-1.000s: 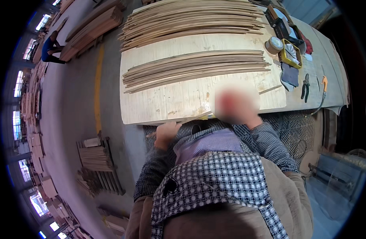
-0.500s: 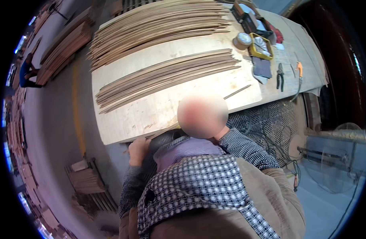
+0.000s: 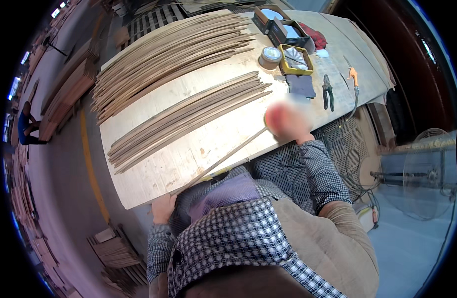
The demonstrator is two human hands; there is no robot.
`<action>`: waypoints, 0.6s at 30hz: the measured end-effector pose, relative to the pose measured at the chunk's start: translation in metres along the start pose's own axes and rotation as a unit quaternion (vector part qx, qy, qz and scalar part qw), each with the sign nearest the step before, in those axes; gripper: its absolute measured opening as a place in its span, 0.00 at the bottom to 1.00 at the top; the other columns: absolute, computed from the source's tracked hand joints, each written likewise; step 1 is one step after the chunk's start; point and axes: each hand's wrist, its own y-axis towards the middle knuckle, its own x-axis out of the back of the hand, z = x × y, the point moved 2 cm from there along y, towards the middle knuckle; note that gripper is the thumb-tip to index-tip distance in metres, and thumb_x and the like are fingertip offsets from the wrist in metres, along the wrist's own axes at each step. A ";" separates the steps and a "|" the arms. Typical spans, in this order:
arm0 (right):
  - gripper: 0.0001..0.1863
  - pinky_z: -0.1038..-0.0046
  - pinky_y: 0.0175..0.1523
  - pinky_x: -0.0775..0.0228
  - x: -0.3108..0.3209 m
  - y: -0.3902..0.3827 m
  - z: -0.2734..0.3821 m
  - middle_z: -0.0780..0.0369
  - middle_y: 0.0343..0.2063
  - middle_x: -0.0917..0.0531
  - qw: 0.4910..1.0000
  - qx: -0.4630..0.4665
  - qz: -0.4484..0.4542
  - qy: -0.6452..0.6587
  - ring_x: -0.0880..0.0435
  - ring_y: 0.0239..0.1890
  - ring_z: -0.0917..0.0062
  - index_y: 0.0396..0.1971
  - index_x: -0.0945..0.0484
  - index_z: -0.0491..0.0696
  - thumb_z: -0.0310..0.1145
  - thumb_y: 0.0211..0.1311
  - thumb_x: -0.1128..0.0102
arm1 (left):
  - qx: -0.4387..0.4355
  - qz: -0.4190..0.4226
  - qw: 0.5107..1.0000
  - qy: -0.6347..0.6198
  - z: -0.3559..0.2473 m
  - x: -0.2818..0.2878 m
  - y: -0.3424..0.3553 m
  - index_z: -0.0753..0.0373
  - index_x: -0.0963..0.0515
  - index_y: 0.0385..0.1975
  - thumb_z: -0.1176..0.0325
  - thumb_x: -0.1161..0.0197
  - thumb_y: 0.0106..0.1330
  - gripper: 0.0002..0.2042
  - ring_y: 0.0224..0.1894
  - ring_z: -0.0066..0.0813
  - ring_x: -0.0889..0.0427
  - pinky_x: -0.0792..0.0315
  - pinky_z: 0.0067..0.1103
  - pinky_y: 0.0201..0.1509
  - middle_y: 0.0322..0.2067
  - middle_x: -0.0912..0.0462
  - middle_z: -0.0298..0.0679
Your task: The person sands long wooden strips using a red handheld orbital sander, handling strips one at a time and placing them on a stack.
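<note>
A thin wooden strip (image 3: 223,160) runs slantwise over the near edge of the pale worktable (image 3: 154,185). At its near left end, by the table corner, my left hand (image 3: 163,208) is closed around it, the fingertips partly hidden. My right hand (image 3: 294,124) is at the strip's other end, low over the table; a round blur with a reddish patch covers its fingers, so their grip does not show. Beyond the strip lies a small bundle of similar strips (image 3: 188,119), and behind that a larger stack of strips (image 3: 173,62).
Right of the strips are a round tub (image 3: 270,58), a yellow tray (image 3: 309,65), a dark cloth (image 3: 302,86), pliers (image 3: 328,93) and an orange-handled air gun (image 3: 353,77). A fan (image 3: 427,174) stands at right. Further left, a person (image 3: 27,124) is beside stacked boards (image 3: 72,92).
My right hand has moved right along the table, away from my left hand. More of the wooden strip now shows between them. The whole view has turned and shifted somewhat.
</note>
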 end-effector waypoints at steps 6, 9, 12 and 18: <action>0.19 0.56 0.60 0.43 -0.029 -0.013 0.050 0.60 0.48 0.26 0.986 0.106 0.088 -0.095 0.30 0.53 0.64 0.51 0.31 0.48 0.38 0.61 0.50 | 0.008 0.027 0.998 -0.052 0.006 0.005 -0.001 0.63 0.25 0.20 0.54 0.46 0.60 0.17 0.27 0.51 0.24 0.31 0.40 0.33 0.22 0.23 0.49; 0.19 0.61 0.59 0.39 -0.016 -0.013 0.046 0.59 0.47 0.26 0.996 0.083 0.020 0.031 0.29 0.52 0.64 0.50 0.30 0.48 0.34 0.57 0.46 | 0.016 0.072 0.996 -0.053 0.009 0.000 0.001 0.63 0.25 0.20 0.54 0.47 0.61 0.18 0.29 0.52 0.24 0.32 0.40 0.35 0.23 0.23 0.50; 0.21 0.67 0.56 0.35 -0.054 -0.021 -0.006 0.59 0.47 0.26 0.970 0.010 -0.033 0.239 0.28 0.51 0.68 0.53 0.32 0.48 0.31 0.58 0.46 | 0.025 0.100 0.993 -0.060 0.011 -0.001 0.003 0.62 0.26 0.20 0.53 0.50 0.63 0.19 0.29 0.53 0.25 0.33 0.40 0.34 0.23 0.24 0.51; 0.21 0.64 0.54 0.35 -0.020 -0.009 -0.004 0.57 0.47 0.26 0.990 -0.006 0.033 0.134 0.26 0.49 0.66 0.50 0.29 0.47 0.38 0.57 0.44 | 0.039 0.103 0.989 -0.097 0.011 0.002 0.000 0.63 0.27 0.20 0.52 0.51 0.64 0.20 0.28 0.54 0.25 0.33 0.41 0.33 0.22 0.24 0.52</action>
